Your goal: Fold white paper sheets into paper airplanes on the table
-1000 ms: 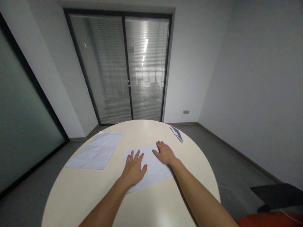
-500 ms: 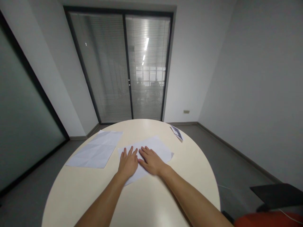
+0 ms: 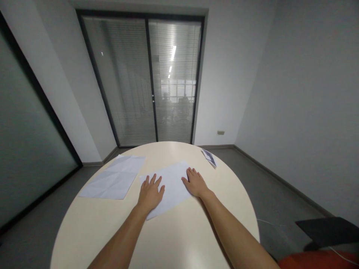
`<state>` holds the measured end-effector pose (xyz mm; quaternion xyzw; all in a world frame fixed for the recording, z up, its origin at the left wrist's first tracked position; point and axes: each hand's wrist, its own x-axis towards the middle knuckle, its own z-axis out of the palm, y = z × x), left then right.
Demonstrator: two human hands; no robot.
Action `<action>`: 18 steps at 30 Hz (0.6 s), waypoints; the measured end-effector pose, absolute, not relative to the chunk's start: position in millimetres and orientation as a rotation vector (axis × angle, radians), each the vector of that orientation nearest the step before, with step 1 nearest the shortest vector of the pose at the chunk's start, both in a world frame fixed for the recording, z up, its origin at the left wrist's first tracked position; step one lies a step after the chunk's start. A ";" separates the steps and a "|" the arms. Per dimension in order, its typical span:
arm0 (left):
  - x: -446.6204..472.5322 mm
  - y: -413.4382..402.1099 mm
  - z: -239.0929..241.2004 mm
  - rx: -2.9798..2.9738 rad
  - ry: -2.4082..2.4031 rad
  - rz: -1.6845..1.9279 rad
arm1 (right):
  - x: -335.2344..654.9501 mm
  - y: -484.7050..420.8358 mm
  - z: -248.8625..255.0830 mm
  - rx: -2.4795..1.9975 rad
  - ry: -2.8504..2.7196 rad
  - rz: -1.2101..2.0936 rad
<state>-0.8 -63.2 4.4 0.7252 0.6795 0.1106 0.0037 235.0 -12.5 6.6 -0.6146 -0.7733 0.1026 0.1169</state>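
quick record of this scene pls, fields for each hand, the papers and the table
left hand: palm down, fingers spread, on the left part of a white rectangular paper sheet
right hand: palm down at that sheet's right end
other papers: creased white paper sheet to the left; small folded white-and-dark paper piece near the far right edge
table: round, cream-coloured, smooth tabletop

Sheets, perhaps a leaflet, on table
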 end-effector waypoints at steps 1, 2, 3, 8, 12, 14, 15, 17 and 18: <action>-1.8 -63.5 4.5 2.284 2.131 0.349 | 234.6 -12.2 6.6 -1.808 -2.262 0.291; -2.7 -63.9 4.6 2.296 2.131 0.350 | 234.4 -11.7 7.0 -1.817 -2.260 0.285; -3.5 -64.5 5.1 2.307 2.129 0.353 | 234.7 -11.1 7.7 -1.825 -2.256 0.279; -2.3 -70.9 16.0 2.411 2.108 0.431 | 241.4 -7.5 15.5 -1.898 -2.157 0.119; 1.8 -76.1 28.6 2.487 2.101 0.460 | 245.1 -7.7 21.8 -1.891 -2.061 -0.001; 2.1 -76.1 29.0 2.530 2.019 0.505 | 244.1 -9.2 23.5 -1.842 -2.057 0.011; 1.9 -75.3 27.1 2.558 1.934 0.538 | 242.7 -10.2 23.8 -1.805 -2.068 0.023; 1.7 -73.0 20.2 2.608 1.710 0.581 | 238.9 -12.8 23.1 -1.704 -2.111 0.054; 2.0 -71.9 16.3 2.617 1.606 0.576 | 236.6 -14.2 22.1 -1.644 -2.143 0.076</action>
